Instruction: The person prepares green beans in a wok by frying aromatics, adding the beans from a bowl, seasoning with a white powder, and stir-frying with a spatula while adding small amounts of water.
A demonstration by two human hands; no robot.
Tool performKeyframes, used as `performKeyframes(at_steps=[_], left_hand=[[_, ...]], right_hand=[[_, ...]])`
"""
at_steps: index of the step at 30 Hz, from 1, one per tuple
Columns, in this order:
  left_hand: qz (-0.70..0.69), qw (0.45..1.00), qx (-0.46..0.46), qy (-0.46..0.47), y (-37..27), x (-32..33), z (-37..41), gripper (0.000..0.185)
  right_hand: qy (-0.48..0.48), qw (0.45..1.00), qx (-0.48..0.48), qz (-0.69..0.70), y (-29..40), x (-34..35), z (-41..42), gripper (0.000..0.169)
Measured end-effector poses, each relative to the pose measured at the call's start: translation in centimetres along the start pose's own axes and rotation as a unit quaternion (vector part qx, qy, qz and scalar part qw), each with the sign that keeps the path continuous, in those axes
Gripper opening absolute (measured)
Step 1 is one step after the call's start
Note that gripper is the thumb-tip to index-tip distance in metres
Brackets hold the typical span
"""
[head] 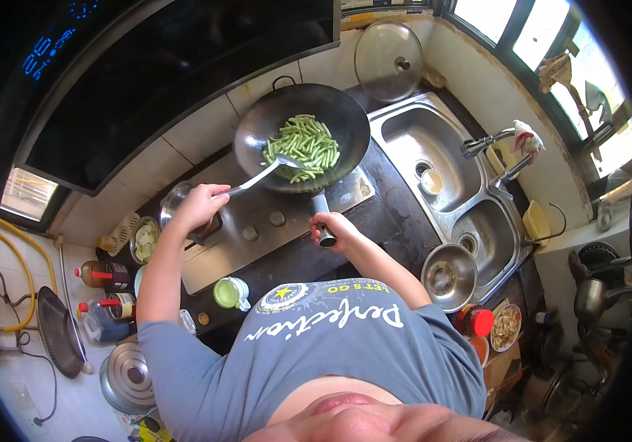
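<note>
A dark wok point(249, 124) sits on the stove, tilted a little in view, with cut green beans point(302, 145) heaped in its middle. My left hand point(201, 205) grips the handle of a metal spatula point(263, 172), whose blade lies on the near side of the beans. My right hand point(335, 231) is closed around the wok's handle point(320, 204), below the near rim. The stove's steel top point(233, 248) with its knobs shows between my two arms. The burner under the wok is hidden.
Right of the stove is a double steel sink point(404, 130) with a metal bowl point(448, 276) at its near edge. A glass lid point(388, 61) leans against the wall. Sauce bottles point(103, 275), a bowl of sliced vegetable point(146, 240) and a green-lidded jar point(230, 293) stand left.
</note>
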State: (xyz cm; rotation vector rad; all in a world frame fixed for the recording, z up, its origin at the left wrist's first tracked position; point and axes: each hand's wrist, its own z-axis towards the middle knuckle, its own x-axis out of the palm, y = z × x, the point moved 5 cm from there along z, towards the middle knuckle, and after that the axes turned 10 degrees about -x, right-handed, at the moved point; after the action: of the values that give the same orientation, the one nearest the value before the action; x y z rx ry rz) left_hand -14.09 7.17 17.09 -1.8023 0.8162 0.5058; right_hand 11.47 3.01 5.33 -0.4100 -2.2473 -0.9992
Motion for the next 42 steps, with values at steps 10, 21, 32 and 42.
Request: performKeyframes(at_steps=[10, 21, 32, 42], left_hand=[[0.558, 0.731, 0.336, -0.203, -15.1, -2.7, -4.8, 0.019], [0.628, 0.692, 0.299, -0.194, -16.6, -1.1, -0.8, 0.003], [0.587, 0.754, 0.268, -0.119, -19.3, 5.5, 2.1, 0.013], [0.198, 0.978, -0.007, -0.07, -7.4, 2.6, 16.3, 0.026]], right_hand=[[-0.011, 1.0, -0.004, -0.007, -0.7, 0.2, 0.2, 0.009], [0.004, 1.0, 0.001, 0.013, -1.3, -0.3, 0.8, 0.009], [0.008, 1.0, 0.005, 0.015, -1.3, -0.1, 0.7, 0.009], [0.013, 1.0, 0.0, -0.003, -1.0, 0.1, 0.4, 0.01]])
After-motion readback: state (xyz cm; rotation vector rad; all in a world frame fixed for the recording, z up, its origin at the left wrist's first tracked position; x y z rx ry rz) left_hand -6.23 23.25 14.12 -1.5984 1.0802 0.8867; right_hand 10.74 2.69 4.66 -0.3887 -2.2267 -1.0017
